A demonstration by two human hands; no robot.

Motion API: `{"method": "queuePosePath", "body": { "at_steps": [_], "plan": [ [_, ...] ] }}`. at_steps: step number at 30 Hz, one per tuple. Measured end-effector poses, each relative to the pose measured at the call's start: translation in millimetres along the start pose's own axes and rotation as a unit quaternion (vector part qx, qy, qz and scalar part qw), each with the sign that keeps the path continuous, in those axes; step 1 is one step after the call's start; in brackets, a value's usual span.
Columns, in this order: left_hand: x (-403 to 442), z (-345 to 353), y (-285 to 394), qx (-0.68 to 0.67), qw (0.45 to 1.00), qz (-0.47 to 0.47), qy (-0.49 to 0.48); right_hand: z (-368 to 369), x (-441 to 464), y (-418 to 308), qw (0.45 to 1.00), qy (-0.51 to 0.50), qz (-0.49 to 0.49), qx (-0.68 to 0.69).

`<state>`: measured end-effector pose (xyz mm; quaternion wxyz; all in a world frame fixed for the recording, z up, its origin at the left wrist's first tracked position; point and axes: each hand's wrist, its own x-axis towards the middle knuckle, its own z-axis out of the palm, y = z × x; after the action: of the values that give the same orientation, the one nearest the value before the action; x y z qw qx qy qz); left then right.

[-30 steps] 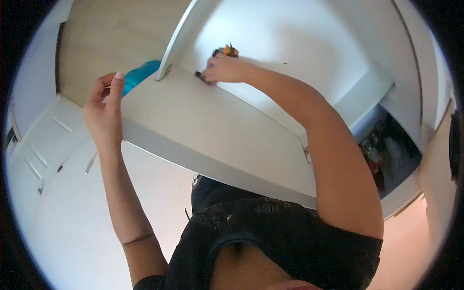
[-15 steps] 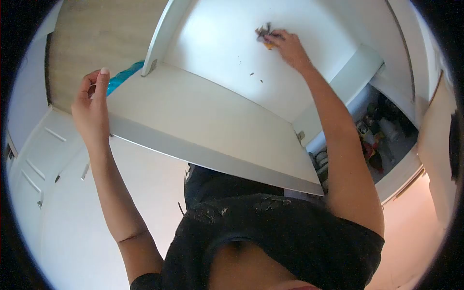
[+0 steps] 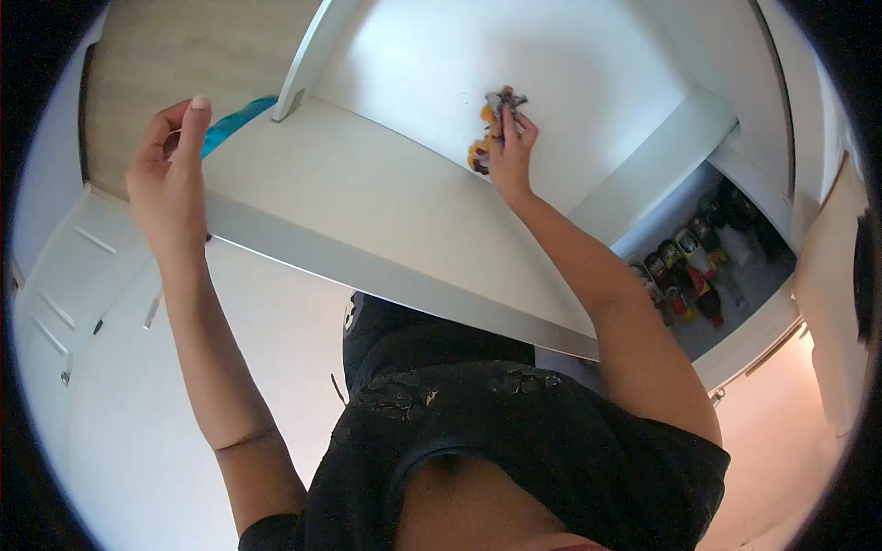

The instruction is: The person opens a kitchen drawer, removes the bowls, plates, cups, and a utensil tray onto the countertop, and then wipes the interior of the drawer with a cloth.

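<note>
My right hand [image 3: 514,151] is closed on a crumpled cloth [image 3: 501,106], grey and dark with orange-yellow edges. It presses the cloth to the white floor of a pulled-out drawer [image 3: 386,197], close to the inner side of the front panel. Tiny specks lie on the drawer floor left of the cloth. Outside the drawer's left front corner, my left hand [image 3: 175,174] is raised with curled fingers and the thumb up. What sits between those fingers, if anything, is too hidden to name. A shiny teal thing [image 3: 234,127], perhaps plastic, shows just behind that hand.
Right of the drawer, a lower compartment [image 3: 726,266] holds several bottles and jars. White panelled doors [image 3: 78,285] stand at the left. Wood-look floor [image 3: 202,46] shows at the upper left. The drawer's front edge runs close to my body.
My right hand has drawn the cloth toward the drawer's front panel, and the cloth is more spread out. The dark crumbs seen there before no longer show. My left hand stays by the corner.
</note>
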<state>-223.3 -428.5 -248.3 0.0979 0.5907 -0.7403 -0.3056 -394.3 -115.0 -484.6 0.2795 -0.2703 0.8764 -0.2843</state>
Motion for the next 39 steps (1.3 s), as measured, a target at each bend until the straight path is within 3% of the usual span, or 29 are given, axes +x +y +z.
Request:
{"method": "queuePosePath", "body": {
  "at_steps": [6,9,12,16,18,21,28,30,31,32,34,35,37,39],
  "plan": [
    [2,2,-2,-0.014,1.000,0.005,0.003,32,34,-42,0.998,0.006,-0.025,0.064],
    [2,2,-5,-0.035,0.999,-0.003,0.005,31,39,-53,0.993,-0.034,-0.075,-0.078],
    [1,2,0,-0.042,0.999,-0.008,0.001,23,42,-61,0.985,-0.072,-0.127,-0.088],
    [-3,5,8,-0.026,0.999,-0.018,-0.011,20,44,-59,0.986,-0.119,-0.066,-0.095],
    [-3,5,8,-0.029,0.999,-0.024,-0.020,25,41,-58,0.973,-0.062,-0.176,-0.140],
    [0,3,5,-0.025,0.999,-0.020,-0.001,34,40,-58,0.943,-0.076,-0.263,-0.190],
    [3,0,-1,0.008,1.000,-0.001,-0.004,16,52,-49,0.905,-0.141,-0.343,-0.210],
    [2,-2,3,0.028,1.000,-0.001,-0.003,14,68,-29,0.953,-0.218,-0.208,0.034],
    [0,-3,7,0.040,0.999,-0.011,-0.010,-10,70,-48,0.915,-0.322,0.086,0.225],
    [-2,-3,12,0.050,0.998,-0.019,-0.016,-32,72,-58,0.916,-0.325,0.078,0.221],
    [-5,1,10,0.041,0.999,0.012,0.013,-74,76,-68,0.817,-0.307,0.194,0.448],
    [-4,-1,9,0.049,0.999,0.015,0.008,-93,76,-79,0.820,-0.311,0.189,0.442],
    [-4,-1,8,0.063,0.998,0.021,0.013,-127,77,-102,0.765,-0.324,0.156,0.535],
    [-5,-5,8,0.050,0.999,0.009,-0.012,-147,72,-130,0.767,-0.340,0.101,0.534]
  ]
}}
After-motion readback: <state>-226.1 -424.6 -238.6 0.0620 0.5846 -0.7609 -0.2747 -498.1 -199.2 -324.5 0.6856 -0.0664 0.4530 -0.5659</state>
